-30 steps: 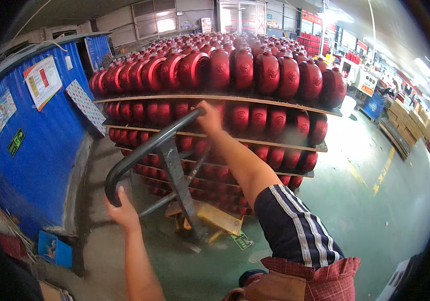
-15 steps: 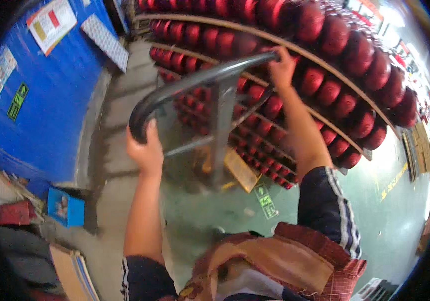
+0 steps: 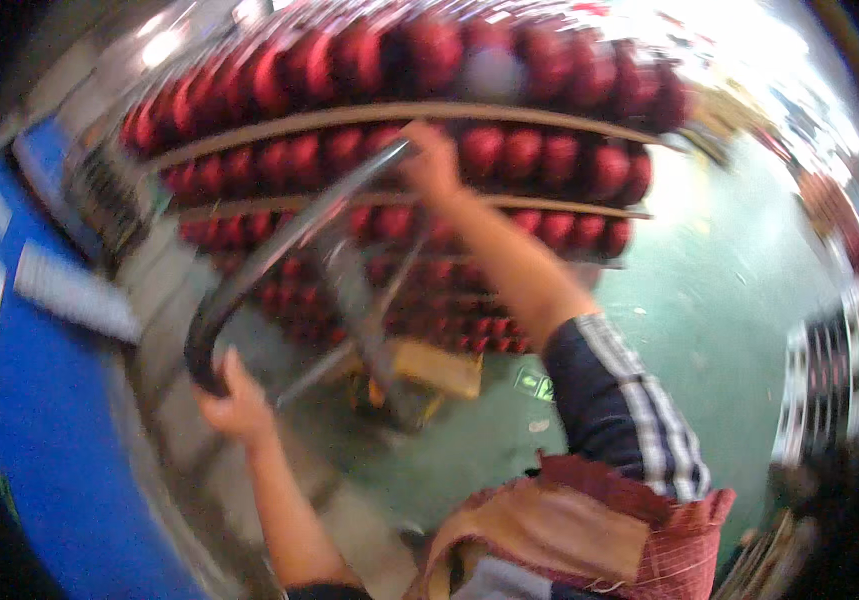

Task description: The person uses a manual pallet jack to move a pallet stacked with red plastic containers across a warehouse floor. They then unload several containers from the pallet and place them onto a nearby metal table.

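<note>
"Head view: what's gripped?"
"One dark handle (image 3: 287, 240), left of centre: left hand (image 3: 237, 405) curled round its lower end, right hand (image 3: 431, 165) round its top."
"Containers?"
"Red bottles (image 3: 357, 58) on at least three stacked boards (image 3: 509, 115), blocking the way beyond; too blurred to count, contents hidden."
"Around?"
"Blue wall (image 3: 39, 480), left."

Left hand (image 3: 237, 402) grips the near left end of a dark tubular handlebar (image 3: 284, 238); right hand (image 3: 431, 165) grips its far right end. Beyond stand tiers of rounded red bottles (image 3: 559, 158), separated by thin boards (image 3: 349, 118). A yellow metal base (image 3: 439, 368) sits low beneath. Blue wall (image 3: 59, 480) at left; green floor (image 3: 689, 330) at right. View is motion-blurred.
</note>
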A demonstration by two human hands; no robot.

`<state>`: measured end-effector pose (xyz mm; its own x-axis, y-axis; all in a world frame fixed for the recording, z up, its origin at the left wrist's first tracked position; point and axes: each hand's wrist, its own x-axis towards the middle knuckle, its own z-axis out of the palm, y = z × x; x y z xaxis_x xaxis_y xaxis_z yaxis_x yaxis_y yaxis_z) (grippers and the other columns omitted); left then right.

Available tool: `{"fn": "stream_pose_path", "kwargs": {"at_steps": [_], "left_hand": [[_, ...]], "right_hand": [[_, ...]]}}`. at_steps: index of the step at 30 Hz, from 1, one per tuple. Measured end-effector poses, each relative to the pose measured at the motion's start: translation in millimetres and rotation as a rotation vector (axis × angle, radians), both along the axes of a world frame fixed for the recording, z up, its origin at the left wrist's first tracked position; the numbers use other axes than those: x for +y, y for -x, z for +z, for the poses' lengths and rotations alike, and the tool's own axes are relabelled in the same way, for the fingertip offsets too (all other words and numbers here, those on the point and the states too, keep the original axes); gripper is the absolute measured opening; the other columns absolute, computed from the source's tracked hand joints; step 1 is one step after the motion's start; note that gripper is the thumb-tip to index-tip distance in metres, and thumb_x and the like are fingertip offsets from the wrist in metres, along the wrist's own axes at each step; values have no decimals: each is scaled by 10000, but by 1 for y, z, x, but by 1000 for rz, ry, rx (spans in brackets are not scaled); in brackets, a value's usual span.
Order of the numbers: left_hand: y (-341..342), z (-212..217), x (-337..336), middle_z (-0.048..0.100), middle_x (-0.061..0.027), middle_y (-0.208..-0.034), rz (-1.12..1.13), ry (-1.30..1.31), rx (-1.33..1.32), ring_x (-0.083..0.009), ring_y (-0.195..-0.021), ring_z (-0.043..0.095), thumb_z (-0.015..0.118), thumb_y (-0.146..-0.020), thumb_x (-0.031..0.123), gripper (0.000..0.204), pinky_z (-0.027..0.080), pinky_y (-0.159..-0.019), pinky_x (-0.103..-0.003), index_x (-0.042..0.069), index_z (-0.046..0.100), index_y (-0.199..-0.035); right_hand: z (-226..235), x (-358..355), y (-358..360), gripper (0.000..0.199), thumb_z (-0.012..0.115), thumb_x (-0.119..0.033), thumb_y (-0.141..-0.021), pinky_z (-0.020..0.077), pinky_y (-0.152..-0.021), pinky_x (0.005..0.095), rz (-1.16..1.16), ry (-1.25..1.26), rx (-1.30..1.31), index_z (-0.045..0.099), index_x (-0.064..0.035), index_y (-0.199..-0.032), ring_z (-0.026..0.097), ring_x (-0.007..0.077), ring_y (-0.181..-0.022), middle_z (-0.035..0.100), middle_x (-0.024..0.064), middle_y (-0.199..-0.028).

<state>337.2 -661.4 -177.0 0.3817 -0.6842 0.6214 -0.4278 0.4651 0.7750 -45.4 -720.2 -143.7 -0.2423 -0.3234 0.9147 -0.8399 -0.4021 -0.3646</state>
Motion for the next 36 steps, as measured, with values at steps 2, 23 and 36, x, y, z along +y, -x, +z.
{"fn": "stream_pose_path", "kwargs": {"at_steps": [2,23,36], "left_hand": [[-6,0,-16,618,-46,-799,-232,-101,161,-119,-650,551,717,-863,142,226,471,-581,-273,-25,631,-989],[-3,-4,-148,511,11,-599,-578,-94,262,-71,-417,425,675,-892,165,166,312,-394,-251,39,567,-892],[20,9,-203,496,7,-580,-614,-89,266,-71,-398,414,687,-892,169,198,299,-377,-249,50,532,-854]], "right_hand": [[4,-3,-5,288,659,63,-639,493,-704,364,-33,-83,-85,619,-69,-892,628,295,-780,618,132,-813],[-11,-52,9,312,709,4,-673,510,-687,375,-323,-89,-67,599,-91,-949,652,345,-808,655,144,-840],[4,-73,20,290,731,-43,-677,506,-672,393,-346,-85,-79,594,-93,-928,645,350,-803,656,143,-845]]}}
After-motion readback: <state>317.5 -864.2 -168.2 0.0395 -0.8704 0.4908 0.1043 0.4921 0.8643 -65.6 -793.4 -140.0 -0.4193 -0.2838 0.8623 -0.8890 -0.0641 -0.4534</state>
